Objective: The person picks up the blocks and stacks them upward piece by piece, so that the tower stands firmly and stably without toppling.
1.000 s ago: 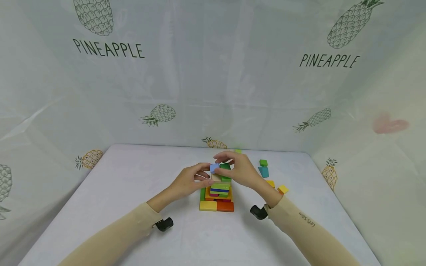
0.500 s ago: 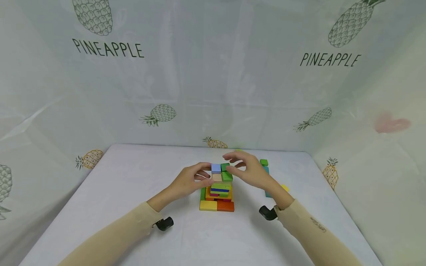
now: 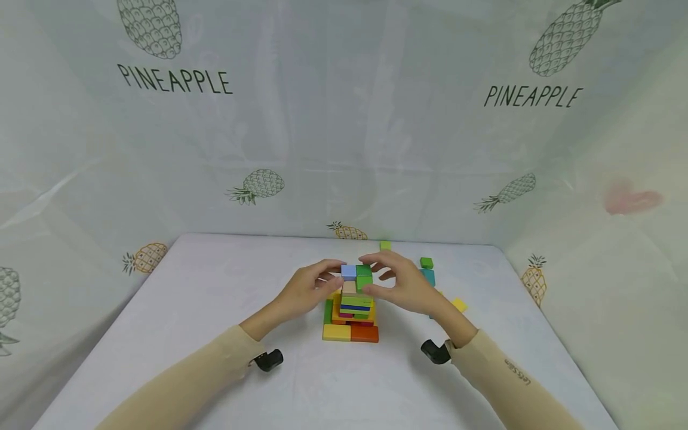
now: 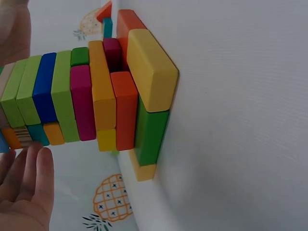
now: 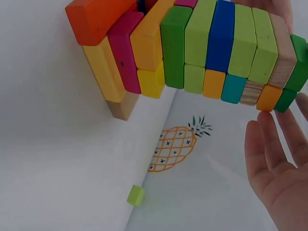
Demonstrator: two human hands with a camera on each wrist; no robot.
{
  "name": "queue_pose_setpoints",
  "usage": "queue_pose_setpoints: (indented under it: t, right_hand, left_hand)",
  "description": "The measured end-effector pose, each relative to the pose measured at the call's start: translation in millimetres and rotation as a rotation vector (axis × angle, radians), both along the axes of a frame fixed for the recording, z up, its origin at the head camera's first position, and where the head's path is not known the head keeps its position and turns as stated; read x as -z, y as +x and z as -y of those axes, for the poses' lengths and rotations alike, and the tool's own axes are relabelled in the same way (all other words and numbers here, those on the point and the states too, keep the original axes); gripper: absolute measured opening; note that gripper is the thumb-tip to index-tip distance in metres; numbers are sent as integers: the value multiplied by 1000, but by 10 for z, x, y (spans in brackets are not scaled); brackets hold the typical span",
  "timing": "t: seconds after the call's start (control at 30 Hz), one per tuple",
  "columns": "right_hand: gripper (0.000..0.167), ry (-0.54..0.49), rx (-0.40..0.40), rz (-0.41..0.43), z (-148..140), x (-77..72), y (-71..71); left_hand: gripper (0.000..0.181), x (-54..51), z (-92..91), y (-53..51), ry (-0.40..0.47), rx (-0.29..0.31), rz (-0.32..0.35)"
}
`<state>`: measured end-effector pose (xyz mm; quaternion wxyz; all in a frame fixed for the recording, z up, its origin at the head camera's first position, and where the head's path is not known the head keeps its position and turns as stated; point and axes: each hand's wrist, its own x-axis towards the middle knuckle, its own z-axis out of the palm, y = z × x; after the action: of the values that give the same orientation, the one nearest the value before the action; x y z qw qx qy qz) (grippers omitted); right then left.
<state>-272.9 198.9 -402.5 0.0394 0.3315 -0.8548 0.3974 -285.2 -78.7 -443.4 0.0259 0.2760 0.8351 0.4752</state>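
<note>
A tower of coloured wooden blocks [image 3: 356, 301] stands on the white table, narrower towards its top. A light blue block [image 3: 349, 272] and a dark green block [image 3: 364, 270] lie side by side on top. My left hand [image 3: 304, 292] is at the tower's upper left, fingertips by the light blue block. On the other side my right hand [image 3: 403, 280] has its thumb at the front green block [image 3: 364, 283] and its fingers behind. Fairly straight fingers of the right hand [image 5: 279, 163] touch the tower's side in the right wrist view. The left hand [image 4: 29, 192] likewise extends its fingers beside the upper layers.
Loose blocks lie to the right of the tower: a green one [image 3: 426, 263], a teal one [image 3: 428, 276] and a yellow one [image 3: 459, 304]. A lime block [image 3: 385, 245] lies at the table's back edge, before a pineapple-print curtain [image 3: 344, 119].
The right hand has let go of the light blue block and moved right, to the green blocks. The front green block has shifted slightly left into line. The left hand has risen slightly.
</note>
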Motion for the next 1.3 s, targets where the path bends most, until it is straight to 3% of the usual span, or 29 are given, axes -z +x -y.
queue_pose_setpoints:
  t: [0.27,0.53,0.87,0.97,1.1,1.3]
  right_hand:
    - [57,-28,9,7,-3,31,32]
    - [60,-55,-2,20,-19,62,42]
    - [63,-38,35,38,-65,48,84]
    - [59,-24,76,40,-173,58,127]
    - [40,19,162,-12,-482,150,201]
    - [24,198,301,-29,-1042,398,292]
  left_hand:
    - [43,-22,-50,-30,1,-24,-25]
    - [41,-43,-43,-55,-17,-9,-6]
    - [45,-51,-17,-97,-37,15,-30]
    - [48,-47,-1,-108,-28,16,-38]
    - [45,-62,9,-115,0,28,-68]
    - [33,-83,35,-135,6,27,-99]
